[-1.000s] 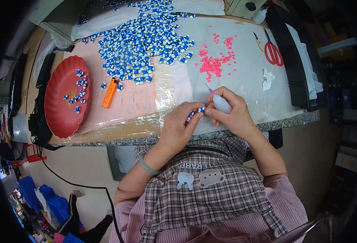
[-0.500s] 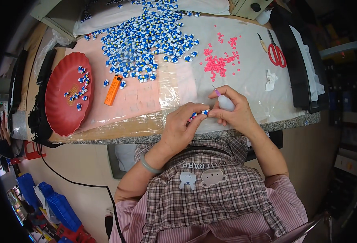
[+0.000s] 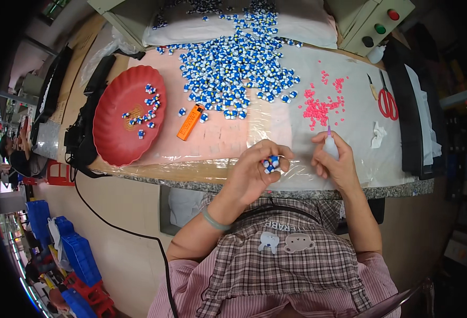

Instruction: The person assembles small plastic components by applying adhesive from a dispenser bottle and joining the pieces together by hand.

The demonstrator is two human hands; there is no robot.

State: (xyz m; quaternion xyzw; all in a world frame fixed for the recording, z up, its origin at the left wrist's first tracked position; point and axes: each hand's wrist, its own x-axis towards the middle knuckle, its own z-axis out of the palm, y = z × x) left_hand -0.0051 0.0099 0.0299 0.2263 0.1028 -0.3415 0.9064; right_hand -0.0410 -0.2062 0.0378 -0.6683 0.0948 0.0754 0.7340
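Observation:
My left hand [image 3: 244, 177] is closed around a few small blue-and-white figures [image 3: 270, 164], with a bit of pink among them. To its right, my right hand [image 3: 343, 168] grips a small white squeeze bottle [image 3: 331, 148] with a thin purple needle tip pointing away from me. Beyond that tip lie scattered tiny pink pieces [image 3: 318, 112] on a whitish sheet. A large heap of blue-and-white figures [image 3: 217, 74] spreads across the far middle of the table. Both hands are above the near table edge, apart from each other.
At the left stands a red scalloped dish [image 3: 106, 130] with several figures in it. An orange lighter [image 3: 189, 123] lies beside the heap. Red-handled scissors [image 3: 387, 104] and a crumpled tissue [image 3: 378, 135] are at the right. A beige housing with buttons [image 3: 374, 32] stands at the back.
My hands have moved apart; the right one has drawn away with the bottle, its tip now pointing farther forward. The left hand has turned, exposing the held figures. The whole view has shifted.

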